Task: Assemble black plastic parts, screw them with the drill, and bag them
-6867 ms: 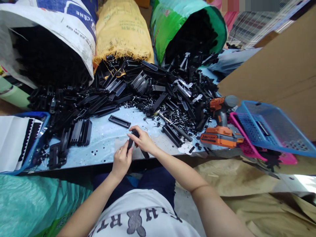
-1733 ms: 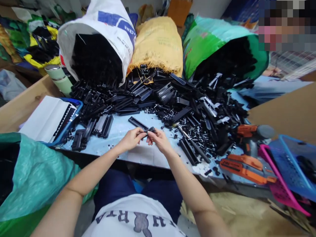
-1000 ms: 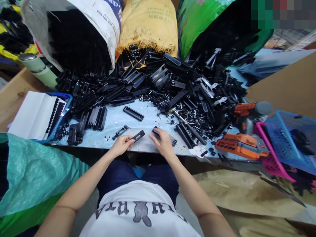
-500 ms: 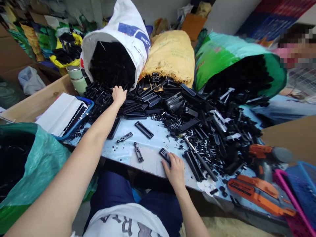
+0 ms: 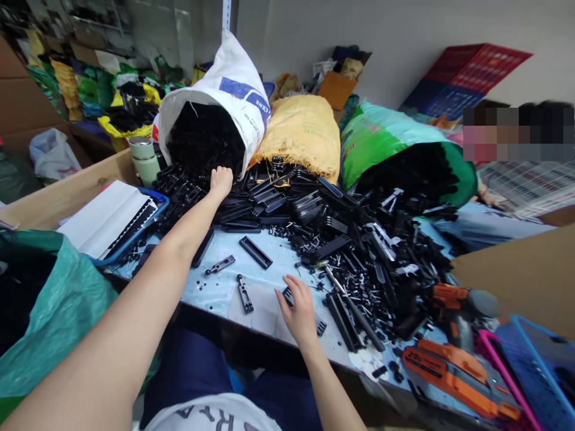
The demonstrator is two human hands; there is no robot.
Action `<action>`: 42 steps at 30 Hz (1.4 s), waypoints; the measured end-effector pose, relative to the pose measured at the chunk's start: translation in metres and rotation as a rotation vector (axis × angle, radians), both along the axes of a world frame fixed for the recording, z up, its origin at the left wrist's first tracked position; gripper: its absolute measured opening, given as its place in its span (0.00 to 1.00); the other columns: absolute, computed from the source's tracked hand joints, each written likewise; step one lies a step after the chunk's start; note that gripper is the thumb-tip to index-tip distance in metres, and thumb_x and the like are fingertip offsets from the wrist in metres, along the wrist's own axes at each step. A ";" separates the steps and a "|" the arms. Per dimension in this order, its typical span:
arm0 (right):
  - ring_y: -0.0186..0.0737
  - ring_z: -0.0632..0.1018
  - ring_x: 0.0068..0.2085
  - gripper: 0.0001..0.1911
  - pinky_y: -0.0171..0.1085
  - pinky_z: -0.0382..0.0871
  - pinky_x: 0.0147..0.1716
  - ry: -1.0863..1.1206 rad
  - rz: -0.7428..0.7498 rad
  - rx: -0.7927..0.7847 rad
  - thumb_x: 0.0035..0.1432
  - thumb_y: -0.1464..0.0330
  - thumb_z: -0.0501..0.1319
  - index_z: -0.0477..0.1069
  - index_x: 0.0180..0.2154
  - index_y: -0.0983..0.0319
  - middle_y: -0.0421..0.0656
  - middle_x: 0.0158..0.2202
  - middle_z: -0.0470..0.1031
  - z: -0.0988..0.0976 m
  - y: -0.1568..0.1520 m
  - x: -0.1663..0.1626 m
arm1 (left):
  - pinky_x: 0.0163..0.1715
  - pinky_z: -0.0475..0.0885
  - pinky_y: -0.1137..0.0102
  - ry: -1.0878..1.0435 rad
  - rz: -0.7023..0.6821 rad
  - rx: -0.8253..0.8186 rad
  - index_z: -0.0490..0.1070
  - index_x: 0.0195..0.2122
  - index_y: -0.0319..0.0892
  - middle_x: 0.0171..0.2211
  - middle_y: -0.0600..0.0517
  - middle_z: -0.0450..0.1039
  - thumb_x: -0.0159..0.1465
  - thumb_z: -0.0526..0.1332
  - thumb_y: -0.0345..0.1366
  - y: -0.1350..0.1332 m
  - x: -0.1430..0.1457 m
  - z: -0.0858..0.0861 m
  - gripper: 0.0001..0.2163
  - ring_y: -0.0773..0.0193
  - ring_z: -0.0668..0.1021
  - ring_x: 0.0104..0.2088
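My left hand [image 5: 222, 181] reaches to the mouth of the white sack [image 5: 246, 105], its fingers curled down at the heap of black plastic parts [image 5: 233, 209]. Whatever is in those fingers is hidden. Over a slotted black plastic part [image 5: 320, 328] at the table's front edge, my right hand [image 5: 298, 308] lies with thumb and fingers apart; the part's two ends show on either side of it. Left of that hand, two small black pieces with ball ends [image 5: 245, 294] and a long black housing [image 5: 256, 252] lie on the blue tabletop.
A yellow sack [image 5: 305, 129] and a green sack [image 5: 381, 140] stand behind the heap. Loose screws [image 5: 354, 293], an orange drill [image 5: 449, 296] and an orange-and-grey tool [image 5: 449, 371] are at the right. A blue tray [image 5: 164, 206] with papers sits left. Another person is at the far right.
The view has shifted a little. My right hand has moved over the slotted black part, with its fingers more spread. My left hand stays at the heap, its fingers more tightly curled.
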State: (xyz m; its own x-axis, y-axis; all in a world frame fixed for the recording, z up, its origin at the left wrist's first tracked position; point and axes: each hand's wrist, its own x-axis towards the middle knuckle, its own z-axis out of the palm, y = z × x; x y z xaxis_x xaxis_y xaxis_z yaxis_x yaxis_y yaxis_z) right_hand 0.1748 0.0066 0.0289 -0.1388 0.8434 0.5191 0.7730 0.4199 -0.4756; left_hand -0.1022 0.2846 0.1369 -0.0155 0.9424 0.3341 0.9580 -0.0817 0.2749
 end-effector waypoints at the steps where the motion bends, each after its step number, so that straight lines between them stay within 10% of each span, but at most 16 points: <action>1: 0.48 0.70 0.51 0.16 0.51 0.64 0.51 0.048 0.004 -0.015 0.61 0.63 0.56 0.68 0.49 0.60 0.51 0.49 0.71 0.006 0.003 -0.002 | 0.49 0.60 0.60 -0.073 -0.060 0.013 0.67 0.46 0.29 0.45 0.36 0.69 0.64 0.50 0.27 -0.014 0.006 0.002 0.13 0.51 0.69 0.50; 7: 0.43 0.77 0.42 0.28 0.45 0.72 0.42 0.473 0.208 -0.377 0.58 0.57 0.59 0.59 0.57 0.60 0.49 0.44 0.74 0.037 0.023 0.001 | 0.29 0.64 0.73 -0.550 -0.766 -0.330 0.68 0.35 0.42 0.27 0.55 0.69 0.60 0.58 0.41 -0.175 0.054 -0.034 0.08 0.66 0.71 0.27; 12: 0.36 0.76 0.23 0.18 0.35 0.71 0.24 0.643 0.522 -0.787 0.54 0.55 0.62 0.70 0.39 0.62 0.40 0.23 0.75 0.043 0.020 -0.008 | 0.27 0.62 0.74 -0.672 -0.837 -0.600 0.64 0.42 0.43 0.25 0.57 0.67 0.63 0.56 0.41 -0.260 0.057 -0.053 0.10 0.69 0.69 0.24; 18: 0.36 0.77 0.25 0.18 0.34 0.73 0.25 0.578 0.595 -0.915 0.51 0.58 0.66 0.74 0.38 0.64 0.42 0.25 0.76 0.044 0.006 -0.015 | 0.30 0.62 0.73 -0.561 -0.843 -0.592 0.67 0.39 0.42 0.30 0.54 0.70 0.64 0.54 0.40 -0.272 0.044 -0.053 0.08 0.66 0.71 0.29; 24: 0.38 0.77 0.25 0.17 0.36 0.74 0.27 0.481 0.422 -0.722 0.52 0.56 0.64 0.76 0.39 0.62 0.41 0.22 0.75 0.042 -0.004 -0.021 | 0.29 0.61 0.71 -0.435 -0.590 -0.499 0.67 0.35 0.43 0.28 0.52 0.70 0.65 0.53 0.40 -0.287 0.052 -0.057 0.08 0.61 0.74 0.30; 32: 0.35 0.75 0.21 0.20 0.34 0.72 0.22 0.637 0.659 -1.081 0.49 0.54 0.66 0.76 0.35 0.65 0.41 0.21 0.74 0.029 -0.015 -0.018 | 0.28 0.62 0.73 -0.522 -0.863 -0.628 0.69 0.35 0.43 0.27 0.53 0.70 0.63 0.56 0.42 -0.292 0.040 -0.070 0.09 0.65 0.72 0.27; 42: 0.48 0.77 0.41 0.20 0.45 0.69 0.41 0.047 0.020 -0.315 0.63 0.57 0.51 0.72 0.45 0.62 0.50 0.41 0.77 -0.013 -0.009 -0.021 | 0.49 0.65 0.58 -0.149 -0.181 -0.158 0.65 0.51 0.38 0.49 0.39 0.66 0.65 0.51 0.37 -0.257 0.022 -0.110 0.15 0.51 0.70 0.48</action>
